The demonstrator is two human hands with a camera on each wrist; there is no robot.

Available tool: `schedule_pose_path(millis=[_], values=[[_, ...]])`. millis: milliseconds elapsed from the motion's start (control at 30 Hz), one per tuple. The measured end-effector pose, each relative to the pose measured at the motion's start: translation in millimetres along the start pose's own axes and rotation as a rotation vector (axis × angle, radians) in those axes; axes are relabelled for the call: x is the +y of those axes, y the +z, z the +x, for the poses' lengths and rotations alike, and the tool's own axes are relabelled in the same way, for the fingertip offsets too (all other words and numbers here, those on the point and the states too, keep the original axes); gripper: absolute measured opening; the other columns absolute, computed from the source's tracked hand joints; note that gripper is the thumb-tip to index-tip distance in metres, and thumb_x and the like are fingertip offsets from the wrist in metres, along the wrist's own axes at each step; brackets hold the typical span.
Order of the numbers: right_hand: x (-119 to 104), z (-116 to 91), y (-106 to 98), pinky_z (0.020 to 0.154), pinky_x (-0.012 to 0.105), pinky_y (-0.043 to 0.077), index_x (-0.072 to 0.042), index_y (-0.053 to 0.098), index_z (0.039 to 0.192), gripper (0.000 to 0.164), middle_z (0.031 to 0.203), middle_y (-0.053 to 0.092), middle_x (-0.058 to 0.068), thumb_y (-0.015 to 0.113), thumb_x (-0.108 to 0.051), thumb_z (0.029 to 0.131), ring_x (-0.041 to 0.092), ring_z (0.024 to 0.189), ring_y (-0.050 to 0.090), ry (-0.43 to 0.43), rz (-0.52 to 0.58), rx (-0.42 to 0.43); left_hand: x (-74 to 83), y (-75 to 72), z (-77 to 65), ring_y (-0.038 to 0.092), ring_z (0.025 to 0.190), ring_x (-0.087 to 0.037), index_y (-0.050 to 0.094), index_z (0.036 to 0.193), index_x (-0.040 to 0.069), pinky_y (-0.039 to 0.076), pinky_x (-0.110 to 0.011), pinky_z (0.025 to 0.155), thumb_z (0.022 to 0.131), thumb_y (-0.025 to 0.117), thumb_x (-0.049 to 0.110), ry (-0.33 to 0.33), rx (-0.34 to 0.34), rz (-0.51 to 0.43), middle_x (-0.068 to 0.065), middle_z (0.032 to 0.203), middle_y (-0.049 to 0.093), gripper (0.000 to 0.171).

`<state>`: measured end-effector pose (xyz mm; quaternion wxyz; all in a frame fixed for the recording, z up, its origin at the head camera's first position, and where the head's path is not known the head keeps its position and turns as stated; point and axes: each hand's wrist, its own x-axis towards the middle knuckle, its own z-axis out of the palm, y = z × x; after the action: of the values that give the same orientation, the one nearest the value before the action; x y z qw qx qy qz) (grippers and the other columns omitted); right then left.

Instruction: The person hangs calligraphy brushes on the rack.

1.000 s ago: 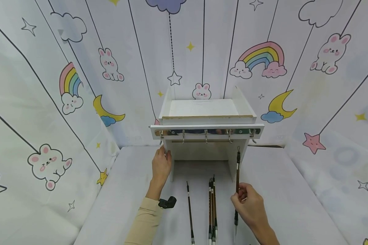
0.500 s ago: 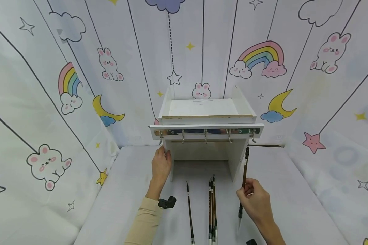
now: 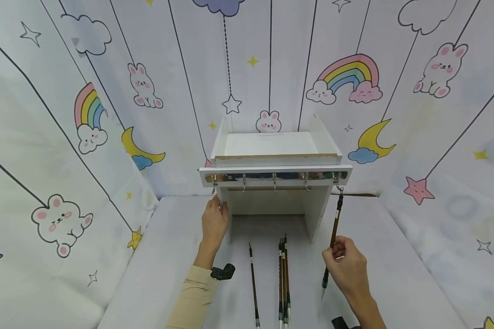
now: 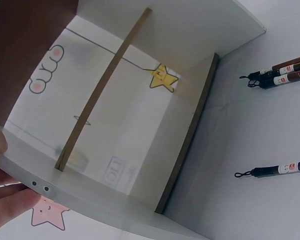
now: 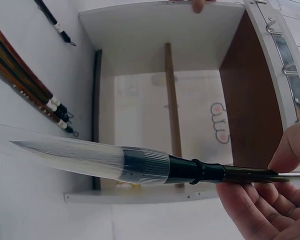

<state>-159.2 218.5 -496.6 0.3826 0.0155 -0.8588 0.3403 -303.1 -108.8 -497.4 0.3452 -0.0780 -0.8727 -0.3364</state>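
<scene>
My right hand [image 3: 347,265] pinches a calligraphy brush [image 3: 335,224] by its brown handle, thumb against fingers. The brush is tilted, cord loop upward and pale bristle tip downward; the bristles [image 5: 70,157] show large in the right wrist view. Its loop overlaps the rightmost hook [image 3: 338,179] of the metal hook rail [image 3: 260,176] in the head view. That rail runs along the front of a small white shelf [image 3: 271,144]. At the shelf's left side, my left hand [image 3: 215,222] grips the side panel [image 4: 90,192] by its edge, fingers and thumb on either side.
One brush [image 3: 253,283] lies alone on the white table [image 3: 169,256]. Right of it, three more brushes [image 3: 284,283] lie close together, loops toward the shelf. The other hooks [image 3: 275,183] carry nothing. A patterned curtain [image 3: 189,68] stands behind.
My right hand has moved right with the brush, and the brush has tilted. Its loop has gone from left of the rightmost hook to the hook itself. The left hand keeps its place.
</scene>
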Motion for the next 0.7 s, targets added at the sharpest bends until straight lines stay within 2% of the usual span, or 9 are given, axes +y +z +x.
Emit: schedule_pose_path(millis=[267,700], values=[[3.3,0.5,0.3,0.054,0.005,0.045,0.005,0.064,0.095,0.024,0.069,0.062,0.002,0.067,0.006,0.071,-0.001,0.062,0.055,0.008,-0.002,-0.014,-0.7,0.3,-0.2,0.07,0.075,-0.036,0.059,0.12,-0.011,0.057,-0.046,0.058,0.097,0.06,0.007,-0.004,-0.005,0.006,-0.025,0.093,0.065,0.029],[2.0,4.5,-0.2,0.054,0.005,0.044,0.006,0.065,0.095,0.024,0.068,0.062,0.003,0.067,0.004,0.072,0.003,0.06,0.055,0.016,-0.016,-0.023,-3.1,2.5,-0.3,0.07,0.078,-0.038,0.057,0.124,-0.012,0.058,-0.047,0.061,0.097,0.06,0.007,-0.012,-0.018,0.006,-0.025,0.094,0.065,0.032]])
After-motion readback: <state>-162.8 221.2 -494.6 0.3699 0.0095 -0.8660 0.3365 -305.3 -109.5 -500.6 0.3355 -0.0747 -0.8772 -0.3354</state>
